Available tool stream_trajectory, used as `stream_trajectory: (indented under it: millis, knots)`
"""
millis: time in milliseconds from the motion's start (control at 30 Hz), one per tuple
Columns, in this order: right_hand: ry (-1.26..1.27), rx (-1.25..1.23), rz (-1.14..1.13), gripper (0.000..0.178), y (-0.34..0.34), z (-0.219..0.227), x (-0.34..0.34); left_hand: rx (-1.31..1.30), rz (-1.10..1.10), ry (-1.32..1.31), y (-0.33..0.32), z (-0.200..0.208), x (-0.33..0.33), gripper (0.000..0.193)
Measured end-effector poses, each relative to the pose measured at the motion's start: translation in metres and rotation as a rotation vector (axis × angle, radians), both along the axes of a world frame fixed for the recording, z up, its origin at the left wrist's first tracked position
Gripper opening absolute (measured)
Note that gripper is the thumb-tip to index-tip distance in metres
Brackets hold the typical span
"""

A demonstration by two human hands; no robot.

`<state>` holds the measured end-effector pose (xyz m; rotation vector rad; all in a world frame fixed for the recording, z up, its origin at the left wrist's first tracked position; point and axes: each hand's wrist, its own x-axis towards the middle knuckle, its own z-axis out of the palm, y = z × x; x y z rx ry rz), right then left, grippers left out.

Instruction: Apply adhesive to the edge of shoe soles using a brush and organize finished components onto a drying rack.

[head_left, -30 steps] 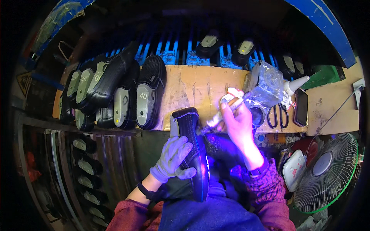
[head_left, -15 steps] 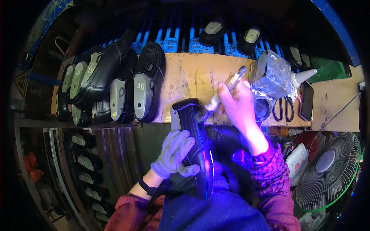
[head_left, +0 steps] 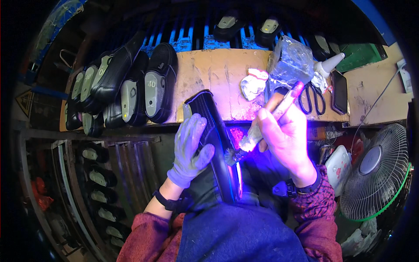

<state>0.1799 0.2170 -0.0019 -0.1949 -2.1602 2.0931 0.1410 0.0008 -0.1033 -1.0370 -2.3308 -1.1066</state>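
One brush (head_left: 249, 142) (right grip (head_left: 283, 133)) — against a black shoe (head_left: 219, 153).

Numerals (head_left: 151, 84) on grey lasts (head_left: 151, 101); seemingly a triangular sign (head_left: 25, 101).

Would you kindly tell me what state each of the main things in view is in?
Left hand, gloved, open against the central shoe.
Central shoe, tilted.
Right hand, bare, closed around the brush.
Brush, tip at the shoe's edge.
Scissors, blades hidden, so open or shut unclear.
Fan, running or not unclear.
White wad, crumpled.
White nozzle, tilted.
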Motion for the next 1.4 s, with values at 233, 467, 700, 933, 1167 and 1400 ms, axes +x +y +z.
stream_trajectory:
  millis: [233,467,700,933,1167,1400]
  knots:
    - [0.507,0.154,0.184,0.013,0.004,0.015,0.023,-0.052,-0.047,0.231,0.004,0.012,-0.011,0.053]
    - [0.687,0.241,0.356,0.032,0.017,0.045,0.028,-0.018,-0.002,0.082,0.008,0.039,-0.022,0.080]
    - [0.644,0.190,0.220,0.016,0.015,0.053,0.002,-0.264,-0.133,-0.467,-0.004,0.080,-0.023,0.097]
    - [0.607,-0.166,-0.025,0.010,0.013,0.051,-0.034,0.242,-0.431,-1.232,0.002,0.075,-0.003,0.100]
    - [0.614,-0.101,0.131,0.008,0.013,0.009,-0.036,0.062,-0.410,-1.169,-0.001,0.068,-0.016,0.097]
    - [0.416,-0.046,0.214,0.011,0.008,-0.016,-0.015,0.334,-0.458,-1.517,0.003,0.064,-0.034,0.072]
